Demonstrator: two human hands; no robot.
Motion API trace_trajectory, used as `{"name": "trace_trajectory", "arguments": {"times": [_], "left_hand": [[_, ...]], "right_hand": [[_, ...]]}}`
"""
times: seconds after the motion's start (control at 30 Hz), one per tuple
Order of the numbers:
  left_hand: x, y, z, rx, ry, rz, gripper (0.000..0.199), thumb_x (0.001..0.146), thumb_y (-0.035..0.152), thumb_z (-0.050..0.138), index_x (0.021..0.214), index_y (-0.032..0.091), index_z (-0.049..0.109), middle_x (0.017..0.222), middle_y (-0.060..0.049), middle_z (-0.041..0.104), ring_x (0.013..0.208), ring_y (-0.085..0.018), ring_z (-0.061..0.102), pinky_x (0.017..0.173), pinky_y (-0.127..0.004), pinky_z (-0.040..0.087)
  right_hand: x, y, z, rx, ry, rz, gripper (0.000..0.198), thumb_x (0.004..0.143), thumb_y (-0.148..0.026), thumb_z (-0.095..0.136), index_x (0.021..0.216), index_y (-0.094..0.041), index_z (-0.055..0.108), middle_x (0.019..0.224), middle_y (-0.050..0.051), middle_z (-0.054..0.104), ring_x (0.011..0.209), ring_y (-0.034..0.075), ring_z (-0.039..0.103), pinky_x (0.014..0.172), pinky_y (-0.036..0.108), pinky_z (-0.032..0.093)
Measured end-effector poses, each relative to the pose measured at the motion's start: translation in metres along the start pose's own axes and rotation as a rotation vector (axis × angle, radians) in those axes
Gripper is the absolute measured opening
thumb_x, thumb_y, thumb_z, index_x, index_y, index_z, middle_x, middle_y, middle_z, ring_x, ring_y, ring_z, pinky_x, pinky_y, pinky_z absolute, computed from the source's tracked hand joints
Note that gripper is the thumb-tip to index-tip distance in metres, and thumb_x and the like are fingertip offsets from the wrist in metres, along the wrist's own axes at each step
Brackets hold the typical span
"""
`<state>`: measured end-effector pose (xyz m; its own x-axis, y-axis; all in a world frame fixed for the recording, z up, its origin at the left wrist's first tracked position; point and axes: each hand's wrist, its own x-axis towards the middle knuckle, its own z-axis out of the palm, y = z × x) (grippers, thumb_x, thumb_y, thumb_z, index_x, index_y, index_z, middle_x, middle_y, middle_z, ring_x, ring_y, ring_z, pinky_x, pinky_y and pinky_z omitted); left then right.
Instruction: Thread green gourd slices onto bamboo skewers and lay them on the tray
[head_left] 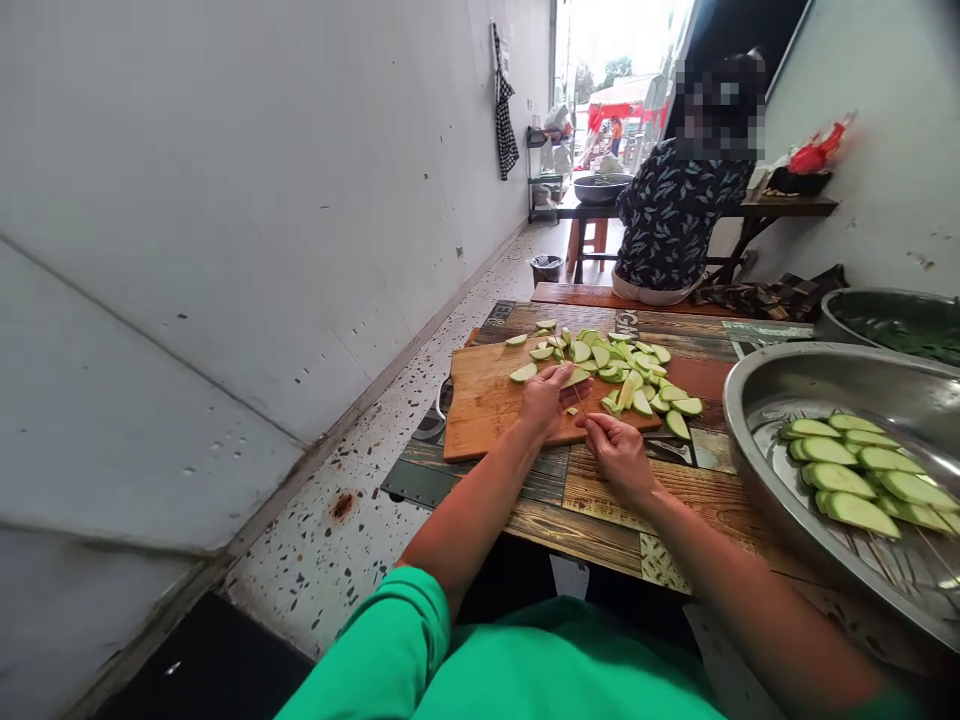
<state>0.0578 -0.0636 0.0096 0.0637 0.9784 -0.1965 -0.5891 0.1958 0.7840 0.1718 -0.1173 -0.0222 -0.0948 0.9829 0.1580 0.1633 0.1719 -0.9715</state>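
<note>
Over the wooden cutting board [480, 400], my left hand [546, 398] pinches a half-moon zucchini slice [576, 377], pale with green skin. My right hand [621, 455], just to its right, grips the lower end of a thin wooden skewer [580, 402] with fingertips closed. The skewer runs up to the slice; whether it pierces it is hard to see. A heap of loose zucchini slices [637, 385] covers the board's right side and spills onto the table. At the right, a large metal bowl [757, 480] holds skewered zucchini slices [832, 478].
The board lies on a patchwork-pattern table [600, 490]. Behind the bowl stands another metal basin [832, 310] with dark green contents. A person [671, 210] in a dark patterned shirt sits on a bench [570, 294] ahead. A white wall [225, 200] runs along the left.
</note>
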Motion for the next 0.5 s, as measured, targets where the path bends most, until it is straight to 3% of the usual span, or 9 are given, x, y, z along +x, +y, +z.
{"name": "trace_trajectory", "arguments": {"times": [0.13, 0.27, 0.4, 0.5], "left_hand": [[-0.002, -0.016, 0.01, 0.111, -0.034, -0.041, 0.012, 0.077, 0.023, 0.064, 0.075, 0.012, 0.065, 0.066, -0.006, 0.066, 0.061, -0.016, 0.065, 0.062, -0.026, 0.051], [0.013, -0.008, 0.006, 0.254, 0.047, 0.098, 0.014, 0.08, 0.027, 0.062, 0.081, 0.015, 0.068, 0.074, -0.006, 0.069, 0.066, -0.016, 0.065, 0.071, -0.031, 0.051], [0.046, 0.014, 0.004, 0.608, 0.048, 0.384, 0.016, 0.068, 0.01, 0.07, 0.079, 0.021, 0.07, 0.094, -0.007, 0.07, 0.102, -0.021, 0.061, 0.096, -0.031, 0.042], [0.072, 0.022, 0.011, 0.859, 0.009, 0.407, 0.033, 0.054, -0.003, 0.071, 0.075, 0.022, 0.07, 0.103, -0.007, 0.068, 0.119, -0.023, 0.051, 0.106, -0.031, 0.03]], "right_hand": [[0.006, 0.0, -0.006, -0.073, 0.092, -0.066, 0.035, 0.082, -0.043, 0.048, 0.081, -0.014, 0.068, 0.052, -0.001, 0.05, 0.048, 0.012, 0.04, 0.045, 0.023, 0.03], [0.008, 0.005, -0.01, -0.053, 0.196, -0.044, 0.037, 0.081, -0.045, 0.049, 0.086, -0.013, 0.069, 0.05, -0.001, 0.049, 0.048, 0.012, 0.041, 0.045, 0.023, 0.031], [0.009, 0.014, -0.013, 0.043, 0.293, 0.027, 0.044, 0.082, -0.05, 0.047, 0.089, -0.012, 0.067, 0.046, -0.003, 0.044, 0.042, 0.011, 0.037, 0.04, 0.023, 0.027], [0.01, 0.019, -0.015, 0.077, 0.277, 0.038, 0.049, 0.084, -0.054, 0.041, 0.094, -0.012, 0.066, 0.044, -0.004, 0.042, 0.039, 0.011, 0.033, 0.038, 0.022, 0.023]]}}
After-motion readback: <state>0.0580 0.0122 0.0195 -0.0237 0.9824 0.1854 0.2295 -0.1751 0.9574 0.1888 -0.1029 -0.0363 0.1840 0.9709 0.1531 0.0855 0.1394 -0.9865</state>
